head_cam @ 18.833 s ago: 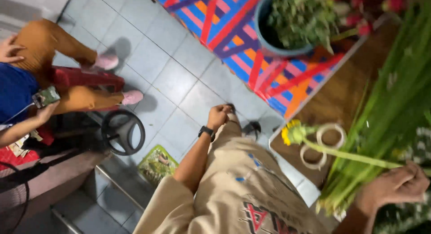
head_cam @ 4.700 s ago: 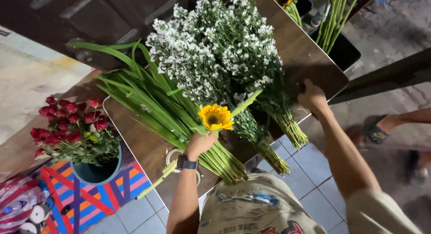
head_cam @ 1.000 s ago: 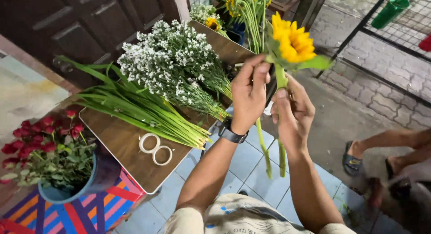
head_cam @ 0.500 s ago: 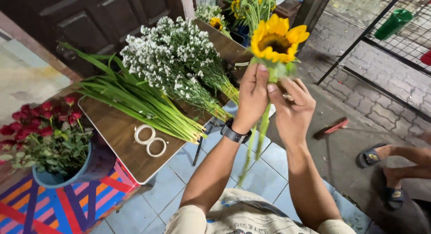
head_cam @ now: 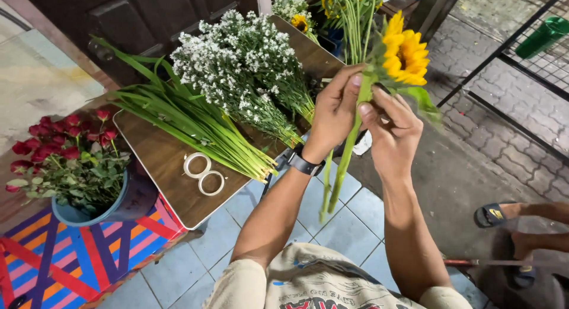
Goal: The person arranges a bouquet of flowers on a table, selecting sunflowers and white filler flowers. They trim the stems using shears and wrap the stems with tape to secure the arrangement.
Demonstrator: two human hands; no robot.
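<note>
Nearest: the person's own lap and cream shirt, forearms raised over pale blue floor tiles

Left hand, a dark watch at the wrist: fingers curled closed round the sunflower stems just under the bloom, thumb on top, so the flowers stand upright and the long green stems hang free below, off the floor

Right hand: also closed on the same stems from the other side, fingertips pinched near the neck of the flower, apparently to steady or square the stems against the left grip

Sunflower: yellow head facing up and slightly away, held in the air between the person and the bench, touching nothing else; a leaf droops to its right

Bench: brown wooden top, low, just beyond the knees. Two white tape rolls lie flat side by side near its front edge, within easy reach. Long green leaves lie bundled with cut ends toward the person; a sheaf of small white flowers lies the same way, cut ends also nearest

Left of the bench: a blue pot of red roses standing on a striped mat

Farthest: more sunflowers upright in a container behind the bench

Right edge: another person's sandalled foot on the paving
</note>
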